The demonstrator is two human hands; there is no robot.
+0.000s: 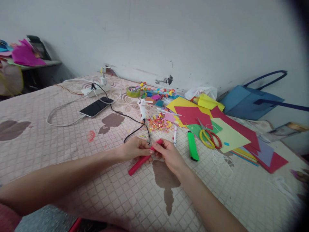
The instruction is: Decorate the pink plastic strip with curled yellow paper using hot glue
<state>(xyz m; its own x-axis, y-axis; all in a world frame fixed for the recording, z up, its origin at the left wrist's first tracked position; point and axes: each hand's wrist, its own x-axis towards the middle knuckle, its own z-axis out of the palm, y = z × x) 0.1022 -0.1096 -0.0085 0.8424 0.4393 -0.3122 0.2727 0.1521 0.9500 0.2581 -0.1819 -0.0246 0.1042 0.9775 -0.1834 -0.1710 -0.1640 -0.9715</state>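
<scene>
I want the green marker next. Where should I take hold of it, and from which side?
Pinch the green marker mid-barrel from above, across its width: it lies flat, with scissors close on its right and bare cloth on its left.

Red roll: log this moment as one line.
left hand: holds red roll | right hand: pinches its upper end | nearby: green marker, scissors

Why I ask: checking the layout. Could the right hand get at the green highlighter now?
Probably yes. The green highlighter lies uncovered beside the right hand, nothing between, though that hand pinches the red roll with the left hand.
</scene>
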